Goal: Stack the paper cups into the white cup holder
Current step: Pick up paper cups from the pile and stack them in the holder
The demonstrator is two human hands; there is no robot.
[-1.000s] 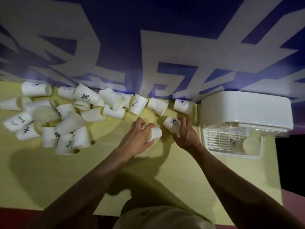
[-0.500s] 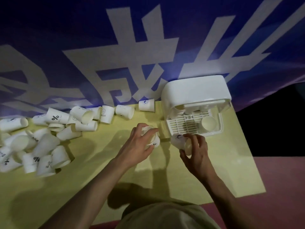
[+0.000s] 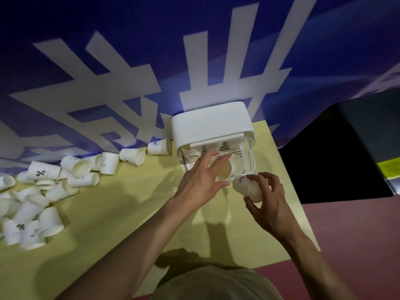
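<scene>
The white cup holder (image 3: 211, 124) stands at the back right of the yellow table, its open front facing me, with a cup (image 3: 238, 164) lying inside. My left hand (image 3: 201, 178) grips a paper cup (image 3: 224, 172) at the holder's opening, the cup's mouth turned toward me. My right hand (image 3: 267, 199) holds a second paper cup (image 3: 246, 187) on its side just in front of the holder's right corner. Several loose paper cups (image 3: 43, 191) lie in a heap at the left.
A row of cups (image 3: 132, 155) runs along the blue and white banner wall (image 3: 129, 72) behind the yellow table (image 3: 121, 224). The table's right edge drops to a reddish floor (image 3: 346, 234). A dark box (image 3: 346, 152) stands to the right.
Both hands have carried their cups up and right from the table's middle. My left hand has reached the holder's opening with its cup. The view has swung toward the holder.
</scene>
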